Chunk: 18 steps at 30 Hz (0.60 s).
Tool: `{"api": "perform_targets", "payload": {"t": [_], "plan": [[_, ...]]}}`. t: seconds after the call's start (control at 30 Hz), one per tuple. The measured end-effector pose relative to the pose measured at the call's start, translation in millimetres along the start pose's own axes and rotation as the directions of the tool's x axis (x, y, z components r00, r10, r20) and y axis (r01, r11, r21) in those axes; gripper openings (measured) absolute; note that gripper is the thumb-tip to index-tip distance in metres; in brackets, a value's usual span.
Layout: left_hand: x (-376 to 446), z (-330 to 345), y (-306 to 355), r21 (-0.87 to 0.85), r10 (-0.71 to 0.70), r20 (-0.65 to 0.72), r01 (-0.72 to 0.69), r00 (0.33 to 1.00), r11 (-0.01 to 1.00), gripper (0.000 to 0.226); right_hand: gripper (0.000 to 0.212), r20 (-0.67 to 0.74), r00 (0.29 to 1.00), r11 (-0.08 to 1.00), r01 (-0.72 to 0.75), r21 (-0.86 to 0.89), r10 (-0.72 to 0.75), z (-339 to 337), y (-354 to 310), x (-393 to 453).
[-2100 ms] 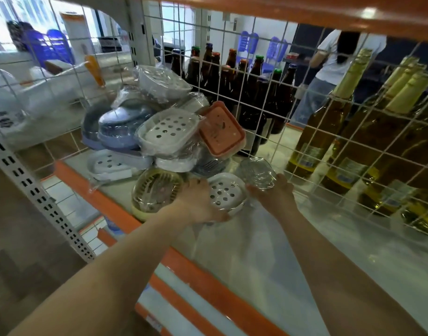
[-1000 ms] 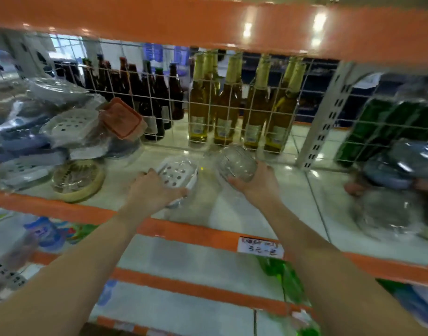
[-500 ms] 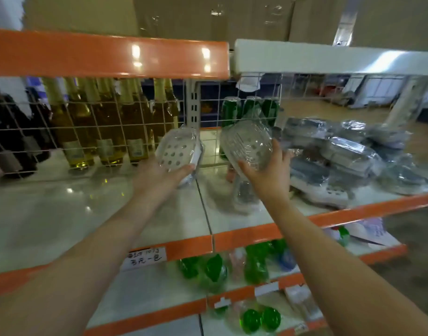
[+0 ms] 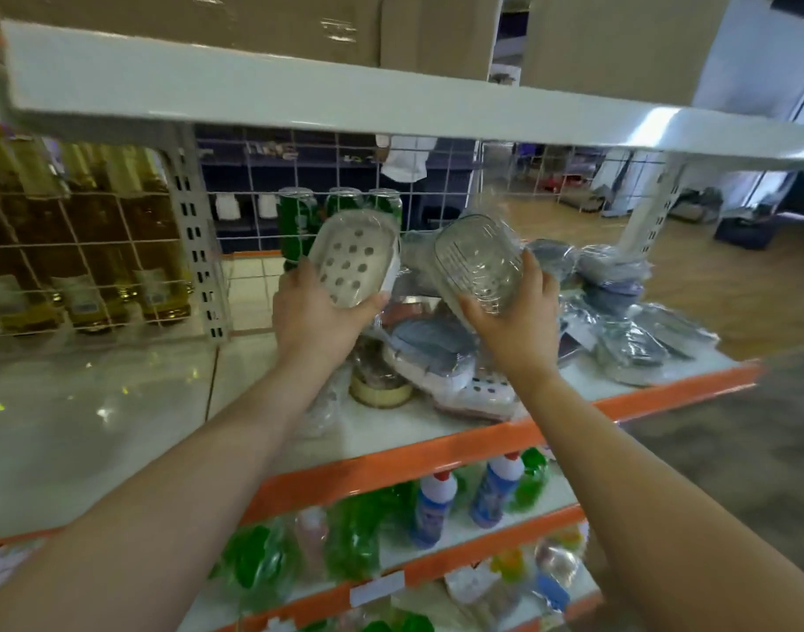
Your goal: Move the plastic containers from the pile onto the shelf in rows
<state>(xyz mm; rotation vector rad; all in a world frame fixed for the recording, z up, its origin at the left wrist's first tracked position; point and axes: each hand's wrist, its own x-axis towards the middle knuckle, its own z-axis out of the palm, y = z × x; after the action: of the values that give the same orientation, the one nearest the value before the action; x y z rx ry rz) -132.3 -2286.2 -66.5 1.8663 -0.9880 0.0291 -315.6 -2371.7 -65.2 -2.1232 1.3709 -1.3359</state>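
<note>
Both hands have carried their containers rightward from the earlier pile to mid-frame, above a second heap (image 4: 459, 358) on the shelf (image 4: 436, 453). Left hand (image 4: 315, 317) grips a white holed tray (image 4: 352, 262), fingers curled round its lower edge. Right hand (image 4: 518, 319) clasps a clear ribbed dish (image 4: 479, 262). Bottles (image 4: 94, 248) stand behind mesh at left.

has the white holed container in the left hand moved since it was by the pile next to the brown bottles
Yes: the white holed container went rightward, past the yellow bottles, up off the shelf.
</note>
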Motion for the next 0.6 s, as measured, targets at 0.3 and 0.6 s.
{"api": "perform_targets", "payload": {"t": [0.3, 0.6], "plan": [[5.8, 63.6, 58.7, 0.125, 0.172, 0.024, -0.174, 0.985, 0.977, 0.094, 0.089, -0.066, 0.992, 0.994, -0.109, 0.031, 0.111, -29.9, 62.8, 30.2], [33.2, 109.4, 94.0, 0.166, 0.382, 0.083, -0.391, 0.920, 0.906, 0.096, 0.091, -0.103, 0.957, 0.962, -0.264, 0.074, 0.270, -39.0, 110.7, 59.0]]}}
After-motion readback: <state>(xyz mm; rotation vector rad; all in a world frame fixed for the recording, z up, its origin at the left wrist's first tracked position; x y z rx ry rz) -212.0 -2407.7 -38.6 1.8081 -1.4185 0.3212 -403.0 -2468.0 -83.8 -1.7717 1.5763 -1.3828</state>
